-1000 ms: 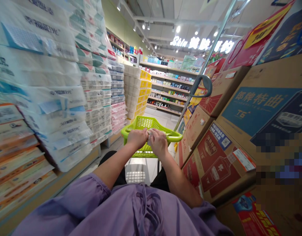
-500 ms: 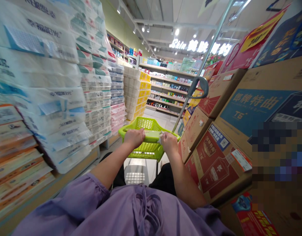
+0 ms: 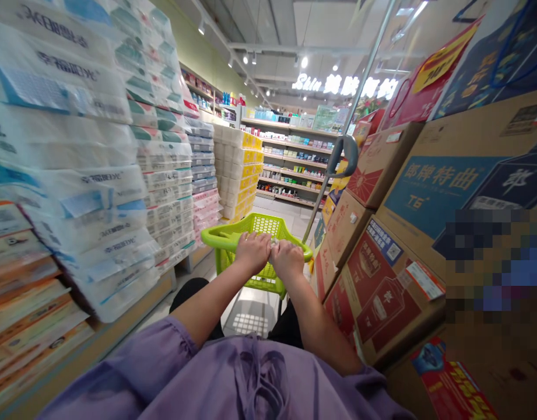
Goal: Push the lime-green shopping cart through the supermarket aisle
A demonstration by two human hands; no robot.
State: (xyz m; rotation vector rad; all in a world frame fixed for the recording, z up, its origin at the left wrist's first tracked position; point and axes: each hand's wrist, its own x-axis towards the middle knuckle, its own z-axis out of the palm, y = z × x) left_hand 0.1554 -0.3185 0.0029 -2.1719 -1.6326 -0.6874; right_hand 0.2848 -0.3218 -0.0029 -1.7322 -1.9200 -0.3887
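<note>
A bright green plastic shopping cart [image 3: 213, 238] stands right in front of me, its perforated basket facing away. My left hand [image 3: 252, 255] is closed over the middle of its handle. Just beside it, my right hand [image 3: 288, 261] is closed on the handle's right part, the two hands nearly touching. A small whitish crumpled thing [image 3: 274, 241] shows between my hands; it looks like a tissue, mostly hidden by the fingers.
Wrapped tissue packs [image 3: 106, 181] are stacked high on the left. Cardboard cartons [image 3: 443, 181] line the right side, beside a slanted metal pole with a grey loop handle [image 3: 343, 157]. Stocked shelves [image 3: 294, 149] cross the aisle's far end.
My left hand has slid right along the handle, up to my right hand. The cart sits slightly further left and lower in view. The whitish thing is now more covered.
</note>
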